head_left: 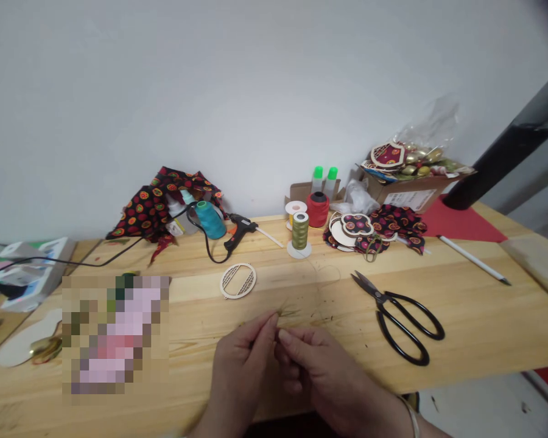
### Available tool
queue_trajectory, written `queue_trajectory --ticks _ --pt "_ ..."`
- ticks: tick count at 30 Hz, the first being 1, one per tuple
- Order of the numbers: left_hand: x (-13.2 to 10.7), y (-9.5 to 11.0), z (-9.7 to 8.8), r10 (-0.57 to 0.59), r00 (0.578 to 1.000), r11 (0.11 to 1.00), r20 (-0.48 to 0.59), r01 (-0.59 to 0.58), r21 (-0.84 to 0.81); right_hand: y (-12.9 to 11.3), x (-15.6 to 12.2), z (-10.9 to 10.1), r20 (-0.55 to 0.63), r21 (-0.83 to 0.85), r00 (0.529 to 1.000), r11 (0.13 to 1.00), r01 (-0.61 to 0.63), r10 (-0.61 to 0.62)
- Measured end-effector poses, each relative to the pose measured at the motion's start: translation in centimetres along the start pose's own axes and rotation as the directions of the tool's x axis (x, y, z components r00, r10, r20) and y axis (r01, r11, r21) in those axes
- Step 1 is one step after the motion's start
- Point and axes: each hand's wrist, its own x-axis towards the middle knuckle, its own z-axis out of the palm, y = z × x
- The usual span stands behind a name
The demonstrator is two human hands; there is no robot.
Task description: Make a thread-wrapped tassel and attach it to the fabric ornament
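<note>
Strands (291, 312), seemingly thread, point rightward from left hand (245, 359), long axis crosswise.

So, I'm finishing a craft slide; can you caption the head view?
Left hand pinching thin greenish strands, right hand close beside it, above a wooden table with black-handled scissors to the right.

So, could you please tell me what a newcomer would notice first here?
Probably the large black-handled metal scissors, lying right of the bare right hand on the pale wooden table. Next, perhaps, the red-patterned black cloth piled at back left, and the bright red thread cone standing near back centre.
</note>
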Motion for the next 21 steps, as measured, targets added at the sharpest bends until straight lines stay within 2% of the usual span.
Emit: queue_trajectory --ticks 8,14,21 --pt "-0.16 0.02 -0.04 -0.015 0.999 0.999 0.030 0.014 0.034 0.34 0.38 -0.17 0.110 0.233 0.994 0.973 -0.004 -0.022" --pt "-0.15 -0.15 0.11 0.002 0.998 1.000 0.065 -0.001 -0.013 0.85 0.68 -0.40 0.099 0.248 0.994 0.968 0.029 -0.055" --pt "-0.53 -0.84 0.14 0.019 0.996 0.998 0.092 -0.013 -0.062 0.37 0.86 -0.38 0.044 0.230 0.996 0.971 0.069 -0.081"
